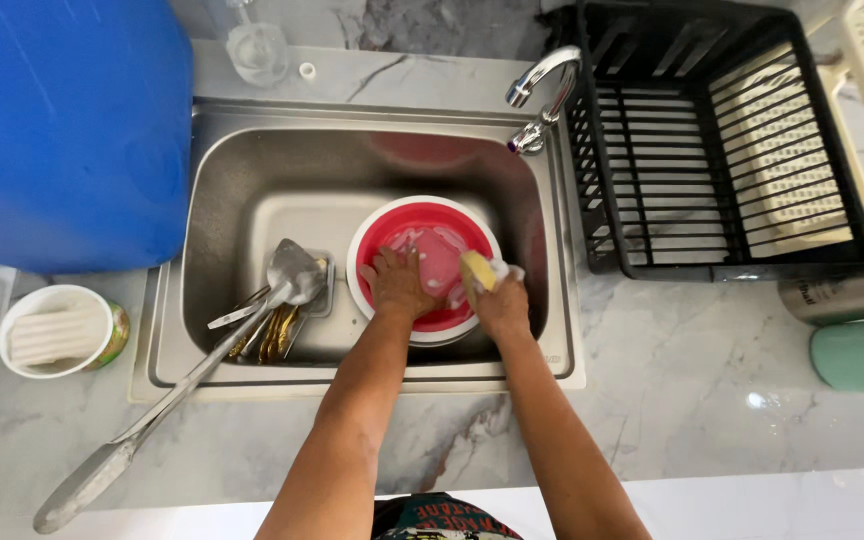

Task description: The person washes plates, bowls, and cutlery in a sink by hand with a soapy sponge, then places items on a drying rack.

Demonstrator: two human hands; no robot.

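Head view: left hand (397,283) flat in red bowl (430,245); right hand (502,300) grips yellow sponge (476,270).

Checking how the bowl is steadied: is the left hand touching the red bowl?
Touching. The head view shows the left hand pressed flat inside the red bowl, fingers spread on its soapy surface.

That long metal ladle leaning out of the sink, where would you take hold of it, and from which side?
Probably by the broad handle end of the ladle, which lies bare on the marble counter at the front left, coming from above on the left. Its scoop sits in the steel sink among cutlery, close to the left hand on the red bowl.
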